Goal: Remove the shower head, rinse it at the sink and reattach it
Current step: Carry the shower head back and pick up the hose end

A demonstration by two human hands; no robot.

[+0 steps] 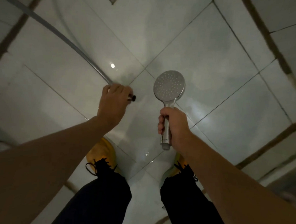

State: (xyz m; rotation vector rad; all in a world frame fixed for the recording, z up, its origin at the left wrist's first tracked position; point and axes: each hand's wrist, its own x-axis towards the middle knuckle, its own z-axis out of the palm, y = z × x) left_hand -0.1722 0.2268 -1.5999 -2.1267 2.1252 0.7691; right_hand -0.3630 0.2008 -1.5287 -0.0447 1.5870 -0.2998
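Above the glossy white tiled floor [227,85], right of centre, the round chrome handheld shower head [169,85] stands upright in the air with its flat grey spray face turned toward the camera, rows of small nozzle dots covering the disc and a bright chrome rim showing along its right edge. Its neck narrows into a straight silver handle that runs down through the right hand [173,126], whose fingers are curled tightly round the middle of the handle with the thumb on the top; the threaded lower end of the handle pokes out below the fist, bare and joined to nothing. Left of it, well apart, the left hand [114,103] is curled over the end of the grey flexible shower hose [62,37], and the dark metal hose connector [132,97] sticks out from between its fingers toward the right, pointing at the shower head without touching it. From that hand the hose runs in a long curve up to the far left corner. Near the bottom, two legs in dark trousers [103,202] end in yellow shoes with black laces [102,157], planted on the tiles directly under the hands. Brown grout bands [265,34] cross the tiles at the far right and the left edge. Lighting is dim, with small bright reflections on the floor.
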